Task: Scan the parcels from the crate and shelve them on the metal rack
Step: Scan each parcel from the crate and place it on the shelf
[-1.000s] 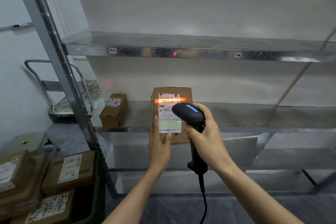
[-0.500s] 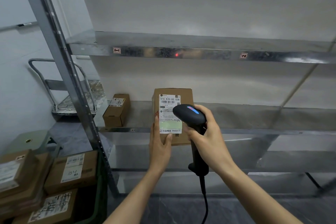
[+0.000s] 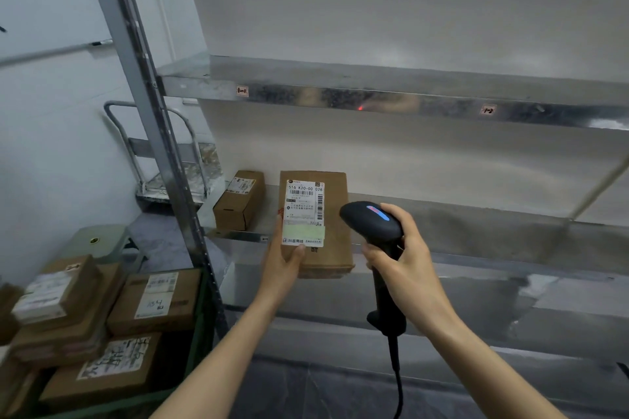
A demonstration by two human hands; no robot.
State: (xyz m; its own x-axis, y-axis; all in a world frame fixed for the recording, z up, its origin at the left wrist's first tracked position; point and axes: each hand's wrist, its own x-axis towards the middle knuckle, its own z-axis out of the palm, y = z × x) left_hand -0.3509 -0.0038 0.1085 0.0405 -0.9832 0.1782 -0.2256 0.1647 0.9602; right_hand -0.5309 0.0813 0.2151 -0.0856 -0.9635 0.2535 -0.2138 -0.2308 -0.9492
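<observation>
My left hand [image 3: 284,260] grips a brown cardboard parcel [image 3: 335,224] by its lower left corner, label facing me, held upright in front of the middle shelf of the metal rack [image 3: 510,105]. My right hand [image 3: 405,258] grips a black corded barcode scanner [image 3: 371,219], its head just right of the parcel's label. A red dot shows on the upper shelf's edge. A smaller brown parcel [image 3: 240,199] lies on the middle shelf to the left. Several labelled parcels [image 3: 153,299] are stacked in a green crate [image 3: 197,326] at lower left.
The rack's grey upright post [image 3: 149,133] rises between the crate and the shelves. Behind it a metal hand trolley [image 3: 170,160] stands by the white wall, and a green stool [image 3: 95,241] sits beside the crate. The scanner's cable [image 3: 396,381] hangs down.
The orange scan line across the parcel's label has gone out. The scanner has moved right, off the label, and the view has shifted to the right.
</observation>
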